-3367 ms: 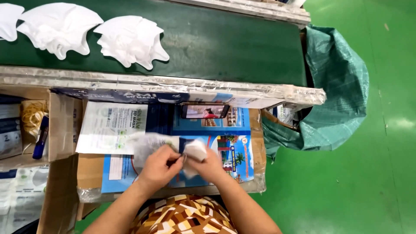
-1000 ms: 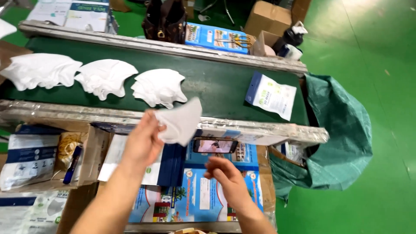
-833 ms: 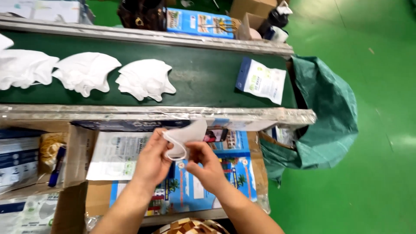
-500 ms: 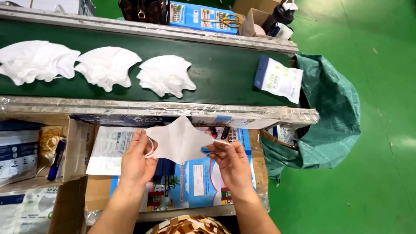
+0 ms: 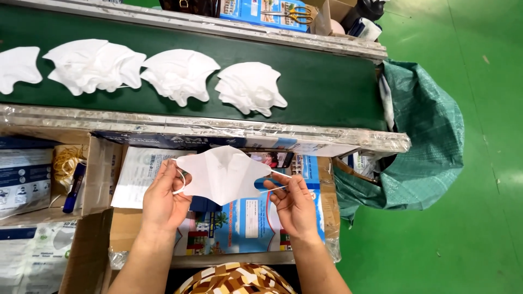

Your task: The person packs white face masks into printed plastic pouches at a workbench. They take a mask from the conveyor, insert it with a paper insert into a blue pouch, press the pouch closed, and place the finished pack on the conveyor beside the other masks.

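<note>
Both forearms are stretched forward and up from the lower edge of the view, bare to the wrists. The left hand (image 5: 163,198) is held palm inward with the fingers curled and closed in a pinch. The right hand (image 5: 294,204) is raised level with it, well apart, thumb and forefinger pressed together.

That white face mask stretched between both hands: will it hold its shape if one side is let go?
Probably not. The mask looks thin, creased and very light, so it would likely flop. Its ear loops, pulled by the left hand and right hand, look thin and stretchy.
</note>
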